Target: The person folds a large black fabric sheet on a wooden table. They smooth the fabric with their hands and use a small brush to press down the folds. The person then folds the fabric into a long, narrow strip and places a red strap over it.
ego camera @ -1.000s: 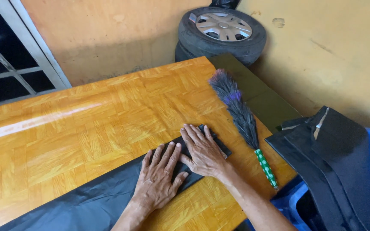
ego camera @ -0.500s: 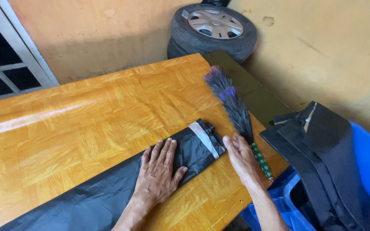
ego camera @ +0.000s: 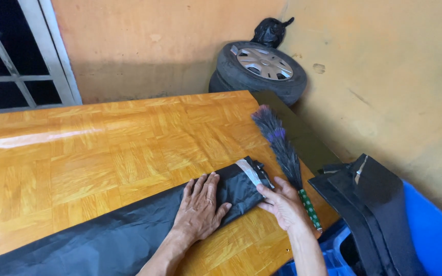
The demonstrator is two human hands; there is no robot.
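**A:** How far along are you with that black fabric (ego camera: 129,230)?

**B:** Judging by how it lies, you're partway. It is already gathered into a long, narrow band that runs from the lower left of the frame up to the centre right, lying flat on the wooden surface (ego camera: 103,153). The end near the centre looks folded over, with a pale strip (ego camera: 249,171) showing across it.

**A:** And my hands?

**B:** Your left hand (ego camera: 199,207) lies flat on the band in the lower centre, fingers spread, pressing it down; that grip is apart, closed on nothing. Your right hand (ego camera: 282,204) sits at the folded end, fingertips touching its edge. I cannot tell whether that grip is pinching the cloth or only resting against it.

**A:** What's left, then?

**B:** The long stretch toward the lower left is loose and wrinkled, so I'd judge most of the length is not yet flattened or folded up. Only the end under your hands looks neat.

**A:** Anything close by to mind?

**B:** The feather duster (ego camera: 282,148) lies just beside your right hand, its green handle running toward the surface's edge at lower right. A stack of dark folded pieces (ego camera: 369,214) rests in the blue bin (ego camera: 436,235) at the lower right, well apart from the band. The tyre (ego camera: 259,69) against the wall at top centre is out of the way.
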